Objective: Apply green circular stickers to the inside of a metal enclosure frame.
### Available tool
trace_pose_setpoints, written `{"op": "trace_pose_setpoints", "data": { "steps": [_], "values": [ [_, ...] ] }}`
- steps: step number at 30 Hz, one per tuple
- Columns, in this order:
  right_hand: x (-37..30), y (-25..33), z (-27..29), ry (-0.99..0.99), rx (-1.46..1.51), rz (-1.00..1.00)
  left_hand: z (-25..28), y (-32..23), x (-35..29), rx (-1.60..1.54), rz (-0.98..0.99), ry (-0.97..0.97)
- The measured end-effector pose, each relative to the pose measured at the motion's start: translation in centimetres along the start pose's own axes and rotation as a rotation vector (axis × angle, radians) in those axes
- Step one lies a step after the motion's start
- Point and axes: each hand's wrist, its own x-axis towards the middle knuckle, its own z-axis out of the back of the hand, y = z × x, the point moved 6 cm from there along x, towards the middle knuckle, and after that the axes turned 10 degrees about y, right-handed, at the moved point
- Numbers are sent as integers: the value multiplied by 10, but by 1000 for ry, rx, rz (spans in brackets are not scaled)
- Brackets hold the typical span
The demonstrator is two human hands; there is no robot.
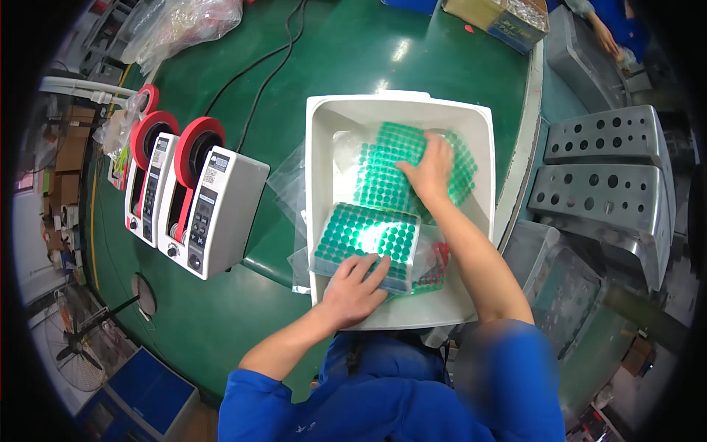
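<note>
Head view: left grip (355, 295) and right grip (433, 173), spread, touch dotted sheets (377, 180).

The right hand (434, 166) is showing blurred, covering part of the green-dotted sheets (383, 177) and leaving its grip unclear; the blue right sleeve (512, 368) is blurring too. The left hand (352, 295) is hiding some of the near edge of a green-dotted pack (346, 230), which is partly concealing a red-dotted sheet (442, 259). The top edge is cutting off a blue bin (412, 5), a crumpled plastic bag (184, 28) and a carton (501, 20), and another person's arm (605, 37) is running out of view. Markings on the tape dispensers (239, 199) are appearing too small to tell.
</note>
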Motion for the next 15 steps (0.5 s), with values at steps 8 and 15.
{"op": "trace_pose_setpoints", "data": {
  "steps": [8, 15],
  "values": [
    [20, -37, -6, 106, 452, -330, -3, -4, -6, -54, 13, -27],
    [-70, 57, 40, 631, 553, 603, 5, 4, -1, -168, 115, -93]
  ]
}}
